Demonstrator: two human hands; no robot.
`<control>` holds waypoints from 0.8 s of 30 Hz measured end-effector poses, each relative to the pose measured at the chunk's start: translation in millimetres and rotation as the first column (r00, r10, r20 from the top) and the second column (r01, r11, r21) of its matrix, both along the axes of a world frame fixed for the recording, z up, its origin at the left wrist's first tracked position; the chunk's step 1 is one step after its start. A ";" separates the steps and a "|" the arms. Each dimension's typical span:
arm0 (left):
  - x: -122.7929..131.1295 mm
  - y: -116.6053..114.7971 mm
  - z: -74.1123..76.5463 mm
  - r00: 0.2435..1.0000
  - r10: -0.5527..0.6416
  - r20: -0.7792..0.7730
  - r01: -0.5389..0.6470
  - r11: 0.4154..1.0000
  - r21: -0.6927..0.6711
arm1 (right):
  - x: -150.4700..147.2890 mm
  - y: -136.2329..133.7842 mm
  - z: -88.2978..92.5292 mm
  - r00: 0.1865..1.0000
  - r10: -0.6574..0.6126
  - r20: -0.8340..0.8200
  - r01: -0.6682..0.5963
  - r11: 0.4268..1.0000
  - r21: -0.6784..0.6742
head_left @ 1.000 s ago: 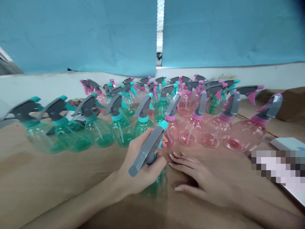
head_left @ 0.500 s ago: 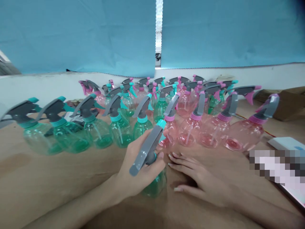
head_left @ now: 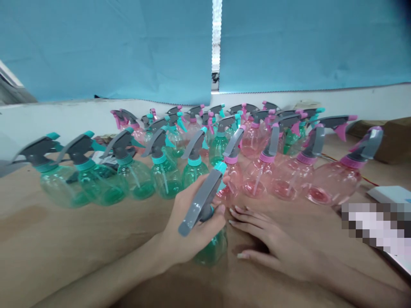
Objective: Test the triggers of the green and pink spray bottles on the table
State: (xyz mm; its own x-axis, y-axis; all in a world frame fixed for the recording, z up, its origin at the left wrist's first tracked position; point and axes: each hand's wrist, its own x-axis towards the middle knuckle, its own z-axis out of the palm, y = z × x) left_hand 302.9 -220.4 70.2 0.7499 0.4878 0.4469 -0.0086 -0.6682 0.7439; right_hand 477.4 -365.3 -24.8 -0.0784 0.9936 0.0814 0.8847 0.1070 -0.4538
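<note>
My left hand (head_left: 183,231) is wrapped round the neck of a green spray bottle (head_left: 210,252) with a grey and teal trigger head, upright in front of me. Its fingers are partly hidden behind the head. To the right, my right hand (head_left: 276,239) rests open on the wooden table (head_left: 105,239), fingers stretched toward the held bottle. Just beyond the hands stands a front row of spray bottles: green ones (head_left: 167,179) on the left and pink ones (head_left: 257,179) on the right.
Behind the front row stand several more bottles, pink (head_left: 250,139) and green (head_left: 218,147) mixed. At the right are a white box (head_left: 390,194), a pixelated flat object (head_left: 379,226) and a brown carton (head_left: 394,139). Blue cloth (head_left: 112,51) hangs at the back.
The whole scene has shifted slightly to the right in view. My hands and the held spray bottle keep the same pose.
</note>
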 end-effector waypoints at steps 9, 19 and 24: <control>0.1 2.3 -0.3 1.000 -0.010 -0.008 0.010 1.000 -0.004 | 0.3 -0.4 -0.7 0.999 -0.003 -0.040 0.004 1.000 0.020; 0.6 2.0 -2.0 1.000 -0.026 0.001 0.026 1.000 -0.008 | -1.1 -0.3 4.3 1.000 -0.007 0.009 0.007 1.000 -0.024; 0.6 1.0 -0.1 1.000 -0.013 -0.002 0.013 1.000 0.000 | -0.7 -0.7 2.0 0.999 0.002 -0.036 -0.002 1.000 0.017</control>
State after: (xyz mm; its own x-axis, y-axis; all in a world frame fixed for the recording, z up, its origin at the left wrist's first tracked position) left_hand 303.5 -219.5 70.1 0.7569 0.4783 0.4453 -0.0158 -0.6678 0.7442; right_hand 476.7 -365.9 -22.8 -0.0771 0.9919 0.1009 0.8678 0.1166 -0.4831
